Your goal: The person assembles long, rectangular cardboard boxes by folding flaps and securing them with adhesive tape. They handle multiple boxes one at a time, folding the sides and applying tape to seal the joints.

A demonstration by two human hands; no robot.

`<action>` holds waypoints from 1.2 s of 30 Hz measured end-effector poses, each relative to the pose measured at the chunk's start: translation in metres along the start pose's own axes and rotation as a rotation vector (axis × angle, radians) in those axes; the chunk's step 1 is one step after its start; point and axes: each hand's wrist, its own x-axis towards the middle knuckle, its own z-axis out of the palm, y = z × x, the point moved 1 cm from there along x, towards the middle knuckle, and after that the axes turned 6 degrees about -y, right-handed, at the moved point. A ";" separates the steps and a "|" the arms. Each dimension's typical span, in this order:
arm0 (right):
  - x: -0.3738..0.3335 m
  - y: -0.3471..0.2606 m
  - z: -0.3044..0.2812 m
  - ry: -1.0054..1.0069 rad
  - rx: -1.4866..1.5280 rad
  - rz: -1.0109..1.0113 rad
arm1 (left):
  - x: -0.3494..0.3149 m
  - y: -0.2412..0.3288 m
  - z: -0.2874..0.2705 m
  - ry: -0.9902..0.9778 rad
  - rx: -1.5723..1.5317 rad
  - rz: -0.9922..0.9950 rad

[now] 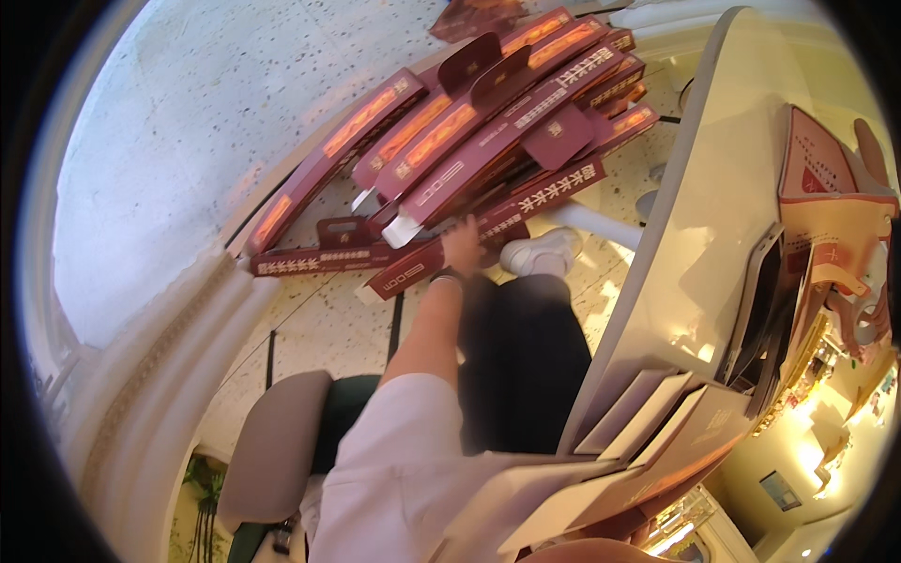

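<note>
My left arm, in a white sleeve with a dark band at the wrist, reaches down to the floor. My left hand (pixel 461 248) is over the nearest long maroon box (pixel 402 273), its fingers closed around the box's middle; the fingertips are slightly blurred. Beyond the hand lies a heap of similar long, narrow maroon cartons (pixel 469 183) with orange picture panels and pale lettering. Some have maroon flaps (pixel 561 136) standing up, and a white end flap (pixel 402 231) sticks out near my hand. My right hand is out of view.
A white shoe (pixel 542 253) and my dark-clad leg stand right of the hand. A cream table (pixel 699 216) runs along the right, holding a pink-and-orange bag (pixel 835 206). Large paper bags (pixel 657 436) are at lower right. A grey-brown padded chair (pixel 274 446) stands lower left.
</note>
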 end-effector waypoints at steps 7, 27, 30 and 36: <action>-0.011 0.001 -0.018 0.054 -0.010 0.021 | -0.071 -0.083 -0.060 0.047 -0.350 0.294; -0.003 -0.022 -0.034 -0.138 0.166 0.213 | -0.090 -0.061 -0.244 0.212 -0.360 0.200; 0.024 -0.018 -0.027 -0.157 0.194 0.090 | -0.022 -0.056 -0.214 0.428 -0.271 0.354; 0.018 -0.012 -0.024 0.023 0.216 0.200 | -0.041 -0.010 -0.238 0.046 -0.523 0.418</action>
